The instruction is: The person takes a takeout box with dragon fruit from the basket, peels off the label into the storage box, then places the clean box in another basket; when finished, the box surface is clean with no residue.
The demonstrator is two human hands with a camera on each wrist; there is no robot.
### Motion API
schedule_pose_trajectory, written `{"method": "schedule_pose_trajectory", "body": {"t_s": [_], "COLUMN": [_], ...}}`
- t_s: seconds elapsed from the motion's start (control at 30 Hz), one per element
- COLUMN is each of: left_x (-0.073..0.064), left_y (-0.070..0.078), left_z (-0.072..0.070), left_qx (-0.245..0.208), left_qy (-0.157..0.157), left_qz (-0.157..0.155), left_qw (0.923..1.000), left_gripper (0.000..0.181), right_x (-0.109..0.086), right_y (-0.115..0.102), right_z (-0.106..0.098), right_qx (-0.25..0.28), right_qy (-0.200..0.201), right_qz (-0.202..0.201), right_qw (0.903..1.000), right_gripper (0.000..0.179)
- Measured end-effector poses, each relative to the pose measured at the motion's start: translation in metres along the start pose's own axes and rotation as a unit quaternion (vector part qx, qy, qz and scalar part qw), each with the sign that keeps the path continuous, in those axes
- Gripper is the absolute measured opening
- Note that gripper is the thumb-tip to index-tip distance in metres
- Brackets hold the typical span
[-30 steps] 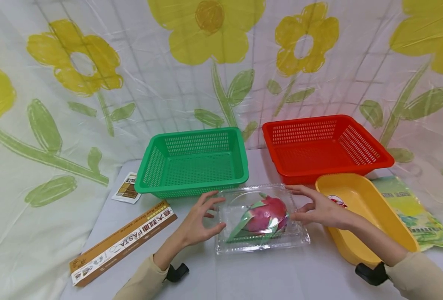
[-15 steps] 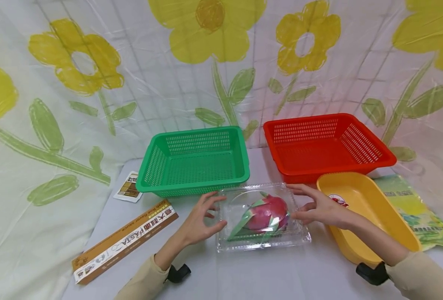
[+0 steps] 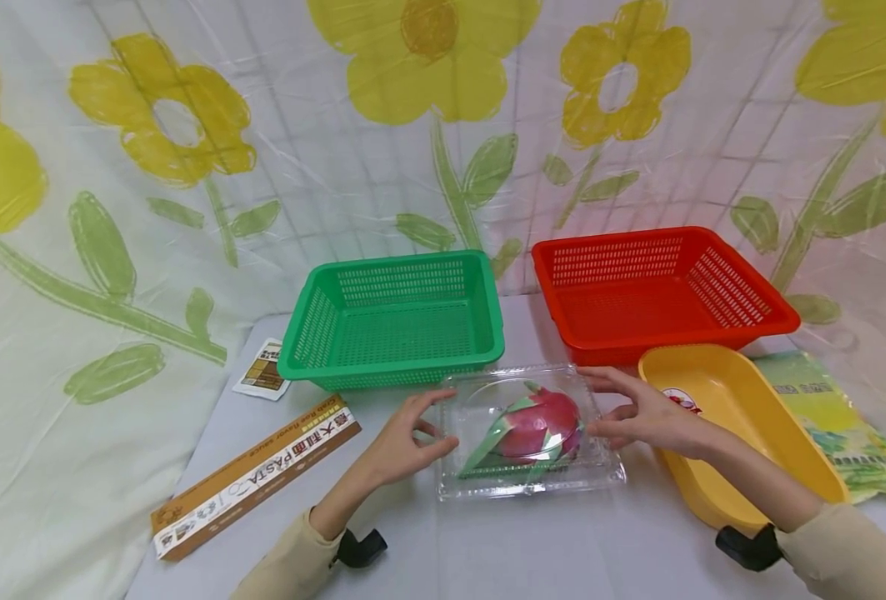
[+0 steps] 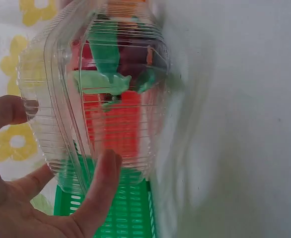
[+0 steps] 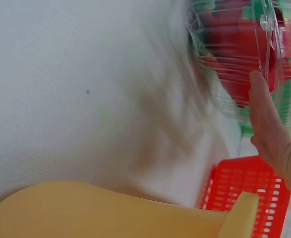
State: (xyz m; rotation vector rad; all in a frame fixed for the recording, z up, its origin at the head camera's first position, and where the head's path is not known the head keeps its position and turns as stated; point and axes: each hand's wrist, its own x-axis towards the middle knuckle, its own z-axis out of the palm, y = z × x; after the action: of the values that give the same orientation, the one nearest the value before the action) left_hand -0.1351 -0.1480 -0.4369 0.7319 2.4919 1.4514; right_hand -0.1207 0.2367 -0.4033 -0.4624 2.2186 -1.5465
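Observation:
A clear plastic clamshell box point(image 3: 503, 493) sits at the middle of the white table, with a pink dragon fruit point(image 3: 536, 425) with green scales inside it. My left hand point(image 3: 405, 442) holds the box's left end, its thumb point(image 4: 103, 183) laid against the side wall and the other fingers at the lid. On the opposite end my right hand point(image 3: 641, 417) does the same, thumb point(image 5: 264, 106) on the wall and fingers bent at the back corner. In both wrist views the lid is closed over the fruit.
Behind the box stand a green basket point(image 3: 401, 375) and, to its right, a red basket point(image 3: 638, 352). A yellow tray point(image 3: 773, 442) lies under my right forearm, beside a green-yellow bag point(image 3: 840, 425). At left are a long pasta box point(image 3: 255, 479) and a small sachet point(image 3: 261, 371).
The head view drifts slightly. The box and both hands keep their places, with only a small shift of the left fingers along the box's end.

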Motion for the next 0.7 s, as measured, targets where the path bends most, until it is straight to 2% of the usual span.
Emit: {"method": "schedule_pose_trajectory", "body": {"t_s": [0.3, 0.5, 0.7], "left_x": [0.003, 0.006, 0.010], "left_y": [0.008, 0.018, 0.031], "left_z": [0.005, 0.007, 0.000], "left_qx": [-0.039, -0.060, -0.090], "left_qy": [0.023, 0.011, -0.005], "left_qz": [-0.027, -0.026, -0.034], "left_qw": [0.9986, 0.9978, 0.9954], "left_gripper": [0.061, 0.058, 0.055], "right_x": [-0.002, -0.006, -0.009], "right_y": [-0.005, -0.008, -0.018], "right_z": [-0.001, -0.007, -0.013], "right_qx": [-0.010, -0.014, -0.013], "right_qy": [0.009, 0.012, 0.020], "right_qz": [0.015, 0.044, 0.033], "right_qw": [0.9998, 0.9989, 0.9992], "right_gripper": [0.087, 0.087, 0.085]}}
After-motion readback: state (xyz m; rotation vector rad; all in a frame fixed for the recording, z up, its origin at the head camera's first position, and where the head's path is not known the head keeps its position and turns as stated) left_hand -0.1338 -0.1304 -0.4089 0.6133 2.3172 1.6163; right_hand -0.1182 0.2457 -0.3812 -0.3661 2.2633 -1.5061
